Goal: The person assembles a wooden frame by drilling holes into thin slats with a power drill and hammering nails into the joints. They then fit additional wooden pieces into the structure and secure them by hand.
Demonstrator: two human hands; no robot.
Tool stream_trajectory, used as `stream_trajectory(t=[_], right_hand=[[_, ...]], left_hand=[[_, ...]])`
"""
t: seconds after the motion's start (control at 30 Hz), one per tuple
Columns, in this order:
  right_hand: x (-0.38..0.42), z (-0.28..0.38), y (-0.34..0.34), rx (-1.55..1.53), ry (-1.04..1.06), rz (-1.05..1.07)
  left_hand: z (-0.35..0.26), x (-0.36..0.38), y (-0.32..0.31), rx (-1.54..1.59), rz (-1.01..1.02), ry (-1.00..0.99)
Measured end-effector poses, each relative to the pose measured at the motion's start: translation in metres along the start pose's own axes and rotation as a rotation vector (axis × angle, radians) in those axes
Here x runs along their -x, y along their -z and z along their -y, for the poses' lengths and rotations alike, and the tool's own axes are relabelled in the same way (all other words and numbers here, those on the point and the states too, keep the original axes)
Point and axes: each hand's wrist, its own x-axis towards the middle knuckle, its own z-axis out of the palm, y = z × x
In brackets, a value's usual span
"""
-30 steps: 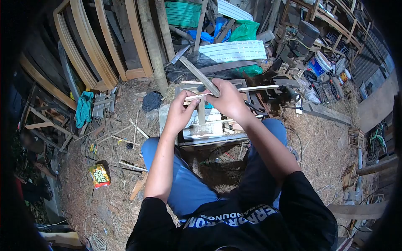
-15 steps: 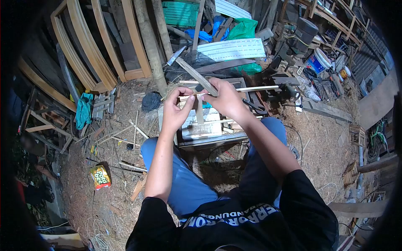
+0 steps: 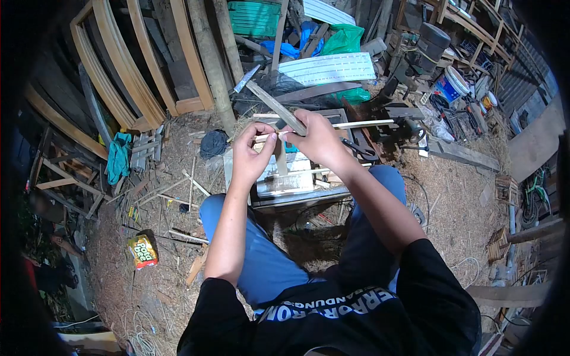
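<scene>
My right hand is closed around the wooden handle of a hammer, whose metal head points up and to the left. Its thumb and fingertips also reach the thin wooden strips in front of me. My left hand pinches a wooden strip that runs off to the right behind my right hand. A shorter flat strip hangs down between my hands, meeting the long one at my fingertips. Whether a nail sits there is too small to tell. Below is a low wooden work box between my knees.
Pliers-like black handles lie right of my hands on the work box. A dark vise-like tool stands beyond. Curved wooden frames lean at the left. A snack packet and wood scraps litter the ground. A paint bucket stands back right.
</scene>
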Motion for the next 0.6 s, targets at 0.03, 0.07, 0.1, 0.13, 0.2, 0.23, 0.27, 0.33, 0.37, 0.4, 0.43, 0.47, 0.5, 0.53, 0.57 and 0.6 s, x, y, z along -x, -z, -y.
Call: stream_trajectory(t=[0.03,0.07,0.1,0.13,0.2,0.23,0.27,0.33,0.37,0.4,0.43,0.47,0.5,0.53,0.57,0.6], right_hand=[[0.0000,-0.0005,-0.0003,0.000,0.002,-0.004],[-0.0001,-0.0009,-0.0005,-0.006,0.002,-0.005],[-0.0002,-0.0013,-0.0007,-0.013,0.002,-0.007],[-0.0004,-0.0019,-0.0010,-0.020,0.001,-0.008],[-0.0014,-0.0042,-0.0013,0.001,0.005,0.000],[-0.0016,-0.0044,-0.0009,0.012,0.008,0.004],[-0.0016,-0.0045,-0.0009,0.013,0.003,0.005],[-0.0018,-0.0044,-0.0008,0.016,-0.005,0.007],[-0.0017,-0.0047,-0.0008,0.016,0.000,0.002],[-0.0015,-0.0053,-0.0013,0.017,0.005,-0.003],[-0.0010,-0.0038,-0.0012,0.017,0.010,-0.007],[-0.0005,-0.0023,-0.0003,0.014,0.006,-0.001],[0.0001,-0.0005,0.0011,0.012,0.004,0.005],[0.0003,0.0012,0.0023,0.010,0.001,0.010],[0.0000,-0.0006,0.0020,-0.015,0.010,0.014],[-0.0004,-0.0042,0.0015,-0.039,0.018,0.018]], left_hand=[[-0.0008,-0.0002,-0.0013,-0.001,-0.013,0.002],[-0.0015,-0.0004,-0.0025,-0.003,-0.027,0.005],[-0.0024,-0.0001,-0.0034,0.019,-0.027,0.019],[-0.0043,0.0002,-0.0039,0.042,-0.027,0.033],[-0.0046,0.0006,-0.0043,0.072,-0.028,0.061],[-0.0038,0.0005,-0.0045,0.080,-0.028,0.076],[-0.0031,0.0008,-0.0048,0.089,-0.028,0.090],[-0.0032,0.0017,-0.0063,0.122,-0.039,0.118],[-0.0039,0.0018,-0.0069,0.138,-0.044,0.131],[-0.0042,0.0020,-0.0067,0.135,-0.042,0.135],[-0.0043,0.0023,-0.0062,0.132,-0.041,0.140],[-0.0045,0.0024,-0.0058,0.129,-0.040,0.144],[-0.0046,0.0026,-0.0058,0.132,-0.041,0.150],[-0.0048,0.0027,-0.0059,0.136,-0.041,0.154],[-0.0048,0.0027,-0.0061,0.141,-0.043,0.159],[-0.0035,0.0030,-0.0058,0.125,-0.035,0.143]])
